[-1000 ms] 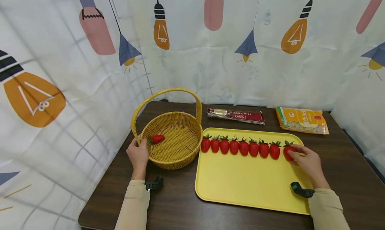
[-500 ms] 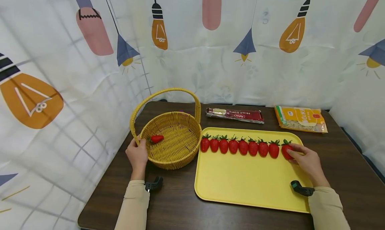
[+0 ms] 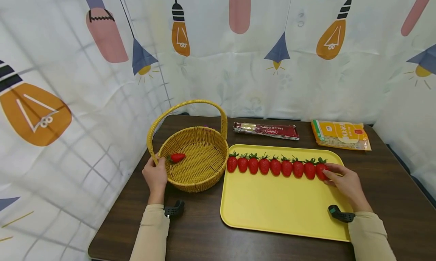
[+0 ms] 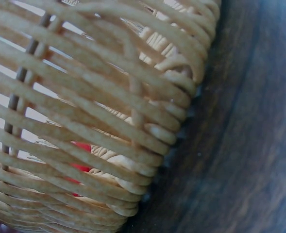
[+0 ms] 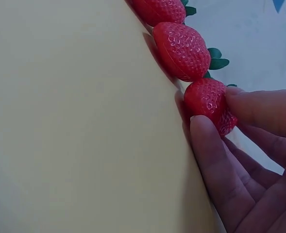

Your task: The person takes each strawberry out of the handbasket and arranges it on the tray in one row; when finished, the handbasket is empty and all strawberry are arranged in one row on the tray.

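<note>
My left hand grips the left side of the yellow wicker basket, where the tall handle meets the rim. One red strawberry lies inside, against the left wall; the left wrist view shows bits of red through the weave. At the right end of a row of strawberries on the yellow tray, my right hand pinches the last strawberry between thumb and fingers. The right wrist view shows this held strawberry right beside its neighbour, leaves toward the tray's far edge.
Behind the tray lies a dark red packet. A yellow and orange food bag sits at the back right. The dark wooden table meets a printed curtain at the back and sides.
My right hand has moved left with the strawberry, closing the gap to the rest of the row. My left hand and the basket stay where they were.
</note>
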{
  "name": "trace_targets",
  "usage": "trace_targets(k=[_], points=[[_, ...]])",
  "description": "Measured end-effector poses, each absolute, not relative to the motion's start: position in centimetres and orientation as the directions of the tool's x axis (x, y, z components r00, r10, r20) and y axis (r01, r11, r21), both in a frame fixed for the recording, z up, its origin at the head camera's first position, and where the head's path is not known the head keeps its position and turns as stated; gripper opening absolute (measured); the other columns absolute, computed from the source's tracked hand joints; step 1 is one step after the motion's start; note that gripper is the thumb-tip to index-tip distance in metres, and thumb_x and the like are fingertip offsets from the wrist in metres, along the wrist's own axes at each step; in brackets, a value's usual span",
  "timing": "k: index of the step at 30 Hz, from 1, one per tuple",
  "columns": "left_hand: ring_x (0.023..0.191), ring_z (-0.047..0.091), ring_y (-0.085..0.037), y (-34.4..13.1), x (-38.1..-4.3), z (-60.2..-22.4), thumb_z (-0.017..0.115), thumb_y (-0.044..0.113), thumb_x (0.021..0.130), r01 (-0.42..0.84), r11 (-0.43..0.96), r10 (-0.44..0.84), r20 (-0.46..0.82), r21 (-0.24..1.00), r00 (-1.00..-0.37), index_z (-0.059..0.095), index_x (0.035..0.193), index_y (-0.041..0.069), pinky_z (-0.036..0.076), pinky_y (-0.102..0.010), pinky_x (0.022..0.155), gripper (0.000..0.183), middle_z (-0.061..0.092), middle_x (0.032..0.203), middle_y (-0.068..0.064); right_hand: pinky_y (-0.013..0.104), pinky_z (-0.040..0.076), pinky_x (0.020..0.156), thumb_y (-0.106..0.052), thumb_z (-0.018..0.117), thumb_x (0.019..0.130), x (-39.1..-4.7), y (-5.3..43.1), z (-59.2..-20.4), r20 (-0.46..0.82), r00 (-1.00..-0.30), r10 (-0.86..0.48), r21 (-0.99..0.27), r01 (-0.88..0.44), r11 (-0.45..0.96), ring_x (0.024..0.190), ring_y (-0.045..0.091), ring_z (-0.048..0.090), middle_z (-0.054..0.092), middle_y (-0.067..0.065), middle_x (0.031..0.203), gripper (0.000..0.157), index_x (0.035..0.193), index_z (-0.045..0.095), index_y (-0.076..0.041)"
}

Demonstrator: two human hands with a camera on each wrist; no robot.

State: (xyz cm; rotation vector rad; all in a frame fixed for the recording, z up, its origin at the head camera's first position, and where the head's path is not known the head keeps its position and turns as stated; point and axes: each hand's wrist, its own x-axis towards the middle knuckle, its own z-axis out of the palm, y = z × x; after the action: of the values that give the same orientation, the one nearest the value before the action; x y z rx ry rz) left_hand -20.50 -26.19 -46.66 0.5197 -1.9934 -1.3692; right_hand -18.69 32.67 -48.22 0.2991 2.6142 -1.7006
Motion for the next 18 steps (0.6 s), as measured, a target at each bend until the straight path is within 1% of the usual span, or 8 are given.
trace_targets(k=[2, 6, 9, 10, 14, 18], points=[[0.057, 0.043, -0.008, -26.2, -20.49, -46.66, 0.057, 0.016, 0.093, 0.041, 0.372, -0.645, 0.29, 0.927, -0.707, 0.072, 0.112, 0.004, 0.036, -0.022, 0.054, 0.027, 0.069, 0.094, -0.015, 0.025, 0.056, 0.071, -0.034, 0.062, 0.095, -18.7, 32.65, -48.24, -0.111, -0.982, 0.156, -0.905, 0.164, 0.393, 0.079, 0.003, 0.065, 0.055, 0.01, 0.12, 0.063, 0.14, 0.044, 0.007], [0.058, 0.044, -0.009, -26.2, -20.47, -46.67, 0.057, 0.016, 0.093, 0.042, 0.368, -0.645, 0.287, 0.929, -0.708, 0.072, 0.113, 0.004, 0.036, -0.022, 0.055, 0.027, 0.069, 0.096, -0.015, 0.025, 0.056, 0.07, -0.034, 0.062, 0.095, -18.69, 32.73, -48.23, -0.112, -0.978, 0.175, -0.906, 0.173, 0.386, 0.076, 0.005, 0.066, 0.057, 0.005, 0.115, 0.063, 0.14, 0.045, 0.006], [0.06, 0.045, -0.01, -26.19, -20.47, -46.67, 0.057, 0.016, 0.093, 0.043, 0.37, -0.643, 0.289, 0.928, -0.709, 0.072, 0.114, 0.005, 0.037, -0.022, 0.055, 0.028, 0.07, 0.098, -0.015, 0.025, 0.056, 0.069, -0.033, 0.062, 0.095, -18.65, 32.82, -48.2, -0.107, -0.975, 0.196, -0.908, 0.176, 0.379, 0.074, 0.005, 0.065, 0.056, -0.009, 0.105, 0.06, 0.138, 0.046, 0.006], [0.059, 0.045, -0.01, -26.19, -20.48, -46.67, 0.057, 0.016, 0.093, 0.043, 0.371, -0.642, 0.29, 0.928, -0.71, 0.072, 0.114, 0.005, 0.037, -0.022, 0.055, 0.028, 0.07, 0.097, -0.015, 0.026, 0.056, 0.068, -0.032, 0.062, 0.095, -18.64, 32.82, -48.18, -0.105, -0.974, 0.203, -0.91, 0.176, 0.374, 0.074, 0.005, 0.065, 0.055, -0.01, 0.103, 0.059, 0.138, 0.046, 0.006], [0.055, 0.042, -0.008, -26.16, -20.53, -46.63, 0.057, 0.016, 0.093, 0.05, 0.373, -0.64, 0.296, 0.926, -0.709, 0.072, 0.111, 0.003, 0.035, -0.022, 0.052, 0.026, 0.067, 0.089, -0.015, 0.026, 0.056, 0.068, -0.031, 0.062, 0.096, -18.62, 32.84, -48.12, -0.097, -0.967, 0.235, -0.912, 0.181, 0.369, 0.074, 0.005, 0.064, 0.054, -0.015, 0.099, 0.056, 0.135, 0.048, 0.006], [0.052, 0.04, -0.007, -26.11, -20.54, -46.57, 0.058, 0.015, 0.093, 0.059, 0.372, -0.641, 0.303, 0.926, -0.705, 0.073, 0.108, 0.002, 0.033, -0.023, 0.05, 0.025, 0.065, 0.084, -0.015, 0.024, 0.056, 0.066, -0.035, 0.061, 0.096, -18.61, 32.85, -48.06, -0.082, -0.956, 0.281, -0.902, 0.191, 0.387, 0.072, 0.006, 0.064, 0.054, -0.014, 0.098, 0.055, 0.133, 0.051, 0.004]])
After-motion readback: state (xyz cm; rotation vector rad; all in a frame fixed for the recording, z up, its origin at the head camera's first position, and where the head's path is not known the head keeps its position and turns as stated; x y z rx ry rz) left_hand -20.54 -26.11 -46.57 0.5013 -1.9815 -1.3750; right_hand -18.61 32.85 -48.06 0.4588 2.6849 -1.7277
